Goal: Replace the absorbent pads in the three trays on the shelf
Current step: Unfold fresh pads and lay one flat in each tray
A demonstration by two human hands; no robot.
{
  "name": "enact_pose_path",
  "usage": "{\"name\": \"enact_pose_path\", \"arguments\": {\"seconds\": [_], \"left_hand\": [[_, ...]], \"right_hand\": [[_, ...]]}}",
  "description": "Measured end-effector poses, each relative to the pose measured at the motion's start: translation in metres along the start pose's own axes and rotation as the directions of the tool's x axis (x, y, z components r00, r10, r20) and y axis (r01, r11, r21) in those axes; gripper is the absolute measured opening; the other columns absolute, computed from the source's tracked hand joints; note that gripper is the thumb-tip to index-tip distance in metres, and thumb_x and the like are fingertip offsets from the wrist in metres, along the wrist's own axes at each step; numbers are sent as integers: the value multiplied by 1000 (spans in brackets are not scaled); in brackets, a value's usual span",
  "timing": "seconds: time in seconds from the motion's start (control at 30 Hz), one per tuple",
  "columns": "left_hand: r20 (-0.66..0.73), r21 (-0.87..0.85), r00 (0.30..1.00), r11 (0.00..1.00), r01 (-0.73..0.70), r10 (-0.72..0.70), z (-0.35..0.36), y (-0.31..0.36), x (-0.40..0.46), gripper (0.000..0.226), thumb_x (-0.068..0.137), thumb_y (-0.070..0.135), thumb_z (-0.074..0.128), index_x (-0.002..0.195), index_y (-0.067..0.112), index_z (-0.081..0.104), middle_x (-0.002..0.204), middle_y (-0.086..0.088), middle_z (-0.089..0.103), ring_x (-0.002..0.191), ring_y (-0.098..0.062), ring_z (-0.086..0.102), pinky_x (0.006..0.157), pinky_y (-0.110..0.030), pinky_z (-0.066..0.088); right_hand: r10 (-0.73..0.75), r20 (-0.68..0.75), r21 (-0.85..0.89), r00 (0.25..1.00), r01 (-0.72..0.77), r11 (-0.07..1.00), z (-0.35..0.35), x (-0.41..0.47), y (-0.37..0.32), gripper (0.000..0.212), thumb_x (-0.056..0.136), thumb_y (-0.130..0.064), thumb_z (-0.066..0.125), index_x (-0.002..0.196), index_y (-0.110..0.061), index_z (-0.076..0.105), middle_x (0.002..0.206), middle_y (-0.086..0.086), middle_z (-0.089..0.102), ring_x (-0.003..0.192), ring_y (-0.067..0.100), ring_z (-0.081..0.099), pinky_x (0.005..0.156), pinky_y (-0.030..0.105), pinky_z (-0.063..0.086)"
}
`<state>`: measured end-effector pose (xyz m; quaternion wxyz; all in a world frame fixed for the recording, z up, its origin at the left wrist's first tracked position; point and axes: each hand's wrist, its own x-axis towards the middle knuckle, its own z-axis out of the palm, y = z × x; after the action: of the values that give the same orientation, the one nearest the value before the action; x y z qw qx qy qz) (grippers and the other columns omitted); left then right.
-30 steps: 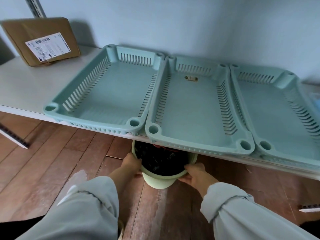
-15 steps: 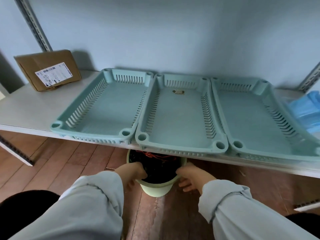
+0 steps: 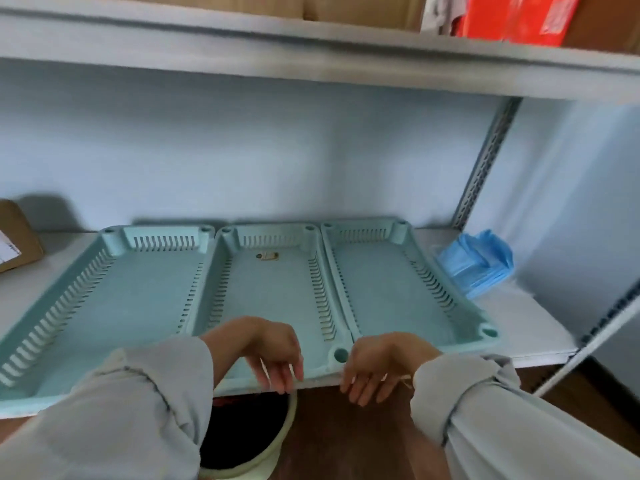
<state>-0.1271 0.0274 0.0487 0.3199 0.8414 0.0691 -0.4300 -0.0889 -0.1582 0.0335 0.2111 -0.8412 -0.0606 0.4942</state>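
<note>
Both my left hand [image 3: 277, 355] and right hand [image 3: 377, 365] hang loose-fingered and empty over the middle tray [image 3: 273, 303], and those blue pads [image 3: 476, 263] stacked right of the three bare trays look light and floppy, so I'd pinch one by a corner.

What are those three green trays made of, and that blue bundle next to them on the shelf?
The trays look like moulded plastic: one even mint colour, matt to slightly glossy, with rounded corners and regular slots cut through the walls. The blue bundle looks like thin, soft folded sheets, perhaps plastic-backed or non-woven pads, going by its layered edges and crinkled top; the blur leaves that open.
</note>
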Motion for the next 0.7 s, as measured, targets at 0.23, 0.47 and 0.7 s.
{"name": "enact_pose_path", "arguments": {"seconds": [0.23, 0.47, 0.7], "left_hand": [[-427, -34, 876, 964, -263, 224, -17, 40, 22, 17, 97, 15, 44, 98, 13, 61, 86, -4, 66, 67, -8, 61, 62, -22, 49], [-524, 1, 787, 924, -381, 325, -37, 105, 57, 18, 91, 7, 44, 92, 15, 61, 92, -8, 66, 79, -16, 62, 61, -23, 48], [-503, 122, 781, 924, -361, 372, -26, 168, 130, 27, 92, 13, 48, 115, 14, 62, 123, -10, 59, 115, -26, 57, 93, -32, 48]], "right_hand": [[-41, -456, 166, 889, 130, 977, -46, -5, 20, 18, 93, -11, 47, 99, -6, 63, 75, 7, 68, 59, 14, 62, 56, 21, 46], [-27, -565, 201, 824, 170, 965, -100, -2, 43, 19, 91, -10, 48, 98, -4, 64, 83, 11, 68, 58, 14, 61, 53, 21, 45], [50, -719, 217, 693, 156, 964, -163, 13, 91, 17, 88, -14, 53, 95, -6, 67, 87, 11, 68, 72, 21, 66, 63, 28, 53]]}}
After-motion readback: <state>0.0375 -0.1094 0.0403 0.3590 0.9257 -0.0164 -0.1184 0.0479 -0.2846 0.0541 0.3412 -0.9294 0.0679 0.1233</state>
